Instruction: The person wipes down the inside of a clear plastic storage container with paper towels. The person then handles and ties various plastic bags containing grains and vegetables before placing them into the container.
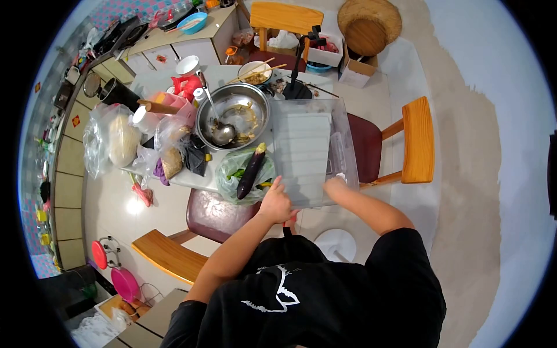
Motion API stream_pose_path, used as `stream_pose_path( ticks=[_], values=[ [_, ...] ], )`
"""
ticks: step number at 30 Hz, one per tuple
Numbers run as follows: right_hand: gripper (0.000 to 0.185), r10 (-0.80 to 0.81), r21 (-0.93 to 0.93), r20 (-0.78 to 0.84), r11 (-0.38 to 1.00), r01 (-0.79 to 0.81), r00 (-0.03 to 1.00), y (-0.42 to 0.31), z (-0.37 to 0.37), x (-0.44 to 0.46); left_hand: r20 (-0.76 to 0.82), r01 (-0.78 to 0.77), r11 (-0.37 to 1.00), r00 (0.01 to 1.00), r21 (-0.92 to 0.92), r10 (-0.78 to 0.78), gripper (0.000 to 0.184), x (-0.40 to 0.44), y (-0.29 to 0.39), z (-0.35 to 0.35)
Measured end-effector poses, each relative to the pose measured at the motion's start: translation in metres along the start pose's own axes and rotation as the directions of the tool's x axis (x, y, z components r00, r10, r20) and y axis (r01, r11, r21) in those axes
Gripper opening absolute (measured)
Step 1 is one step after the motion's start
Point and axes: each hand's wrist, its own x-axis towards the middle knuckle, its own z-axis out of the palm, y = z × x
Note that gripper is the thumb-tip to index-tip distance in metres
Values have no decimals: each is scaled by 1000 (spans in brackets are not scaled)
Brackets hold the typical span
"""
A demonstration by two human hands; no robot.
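Note:
A clear plastic box lies at the near right part of the table. My left hand grips its near left corner, one finger pointing up along the side. My right hand is closed at the box's near right part, beside a small white thing too small to name. Just left of the box, a dark purple eggplant rests on a green plastic bag with green vegetables in it. Behind the bag stands a large steel bowl with a ladle and food scraps inside.
Plastic bags and a pink container crowd the table's left side. A black stand and a bowl with chopsticks are at the back. Chairs stand right, behind and near left.

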Motion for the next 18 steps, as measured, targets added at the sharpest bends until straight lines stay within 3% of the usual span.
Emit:
stream_pose_path(
  ticks=[2,5,8,10,12,15,16,17,18],
  values=[
    [25,115,222,-50,970,-101,992,3,15,7,-16,0,1000,1000,-6,0,49,1,1,1],
    [27,204,169,73,962,-214,976,-11,-1,-4,28,15,1000,999,24,-16,52,0,1,-1],
    [24,72,270,177,955,-119,982,-6,22,33,-18,13,1000,1000,17,-13,50,-1,0,-5],
    [20,48,285,135,955,-85,990,-32,-11,23,-183,-9,996,983,-90,-8,53,-1,-3,2],
    [17,23,302,84,952,-47,996,-47,-40,11,-176,9,996,984,-93,-26,55,-1,-2,4],
    [14,29,415,194,903,-108,981,-47,-54,10,-144,36,994,988,-107,-52,64,1,-2,8],
    [13,-72,775,218,619,-128,973,-38,-49,13,-182,41,996,982,-85,-56,66,0,-1,10],
    [14,-175,966,196,205,-159,965,-30,-46,18,-222,48,997,973,-63,-61,69,-1,-1,12],
    [18,-73,965,101,249,-80,992,-28,-49,20,-196,64,994,977,-83,-80,76,-1,1,13]
  ],
)
